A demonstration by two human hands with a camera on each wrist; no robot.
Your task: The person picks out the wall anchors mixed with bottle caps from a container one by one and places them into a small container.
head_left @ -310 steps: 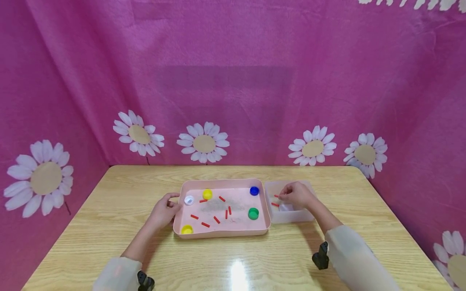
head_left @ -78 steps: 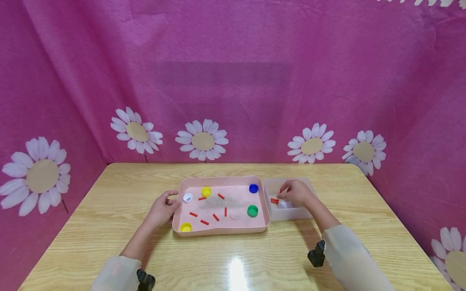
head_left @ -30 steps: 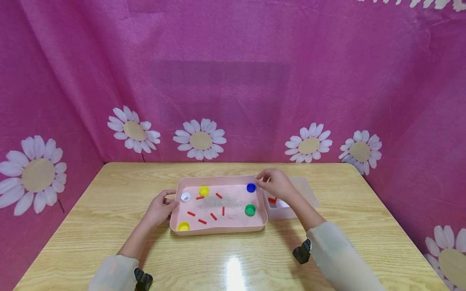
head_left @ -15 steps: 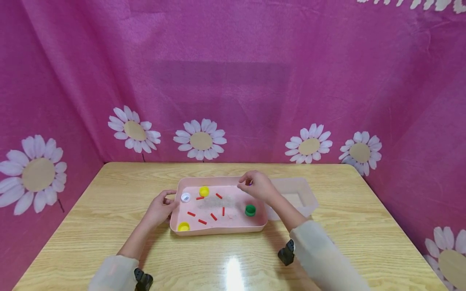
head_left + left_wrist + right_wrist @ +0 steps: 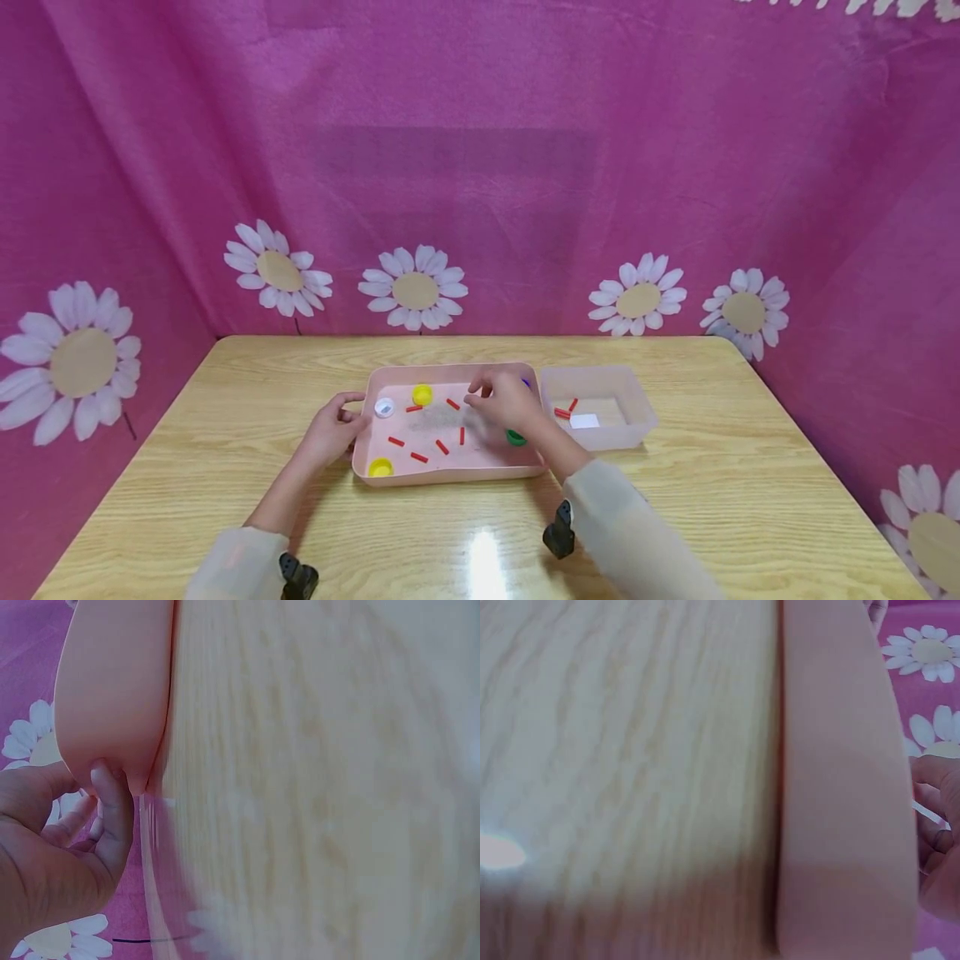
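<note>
A shallow pink tray [image 5: 457, 477] holds several short red sticks [image 5: 442, 447] and several round bottle caps: two yellow, one white, one green and one blue. My left hand [image 5: 330, 429] holds the tray's left end; in the left wrist view its thumb [image 5: 112, 810] bends against the outer wall. My right hand [image 5: 510, 404] hovers over the tray's right part, fingers loosely bent, with nothing visible between them. It partly covers the green cap [image 5: 516, 438] and most of the blue cap [image 5: 527, 382]. In the right wrist view the tray wall hides part of this hand [image 5: 941, 840].
A translucent plastic box [image 5: 633, 429] stands against the tray's right side, with a few red sticks [image 5: 562, 413] and a white rectangular piece [image 5: 584, 421] inside. The wooden table [image 5: 420, 533] meets a pink flowered curtain [image 5: 480, 208] behind and at both sides.
One red stick has left the tray's middle since the oldest frame, and another lies in the box. My right hand has moved left from the box to over the tray. The left hand stayed.
</note>
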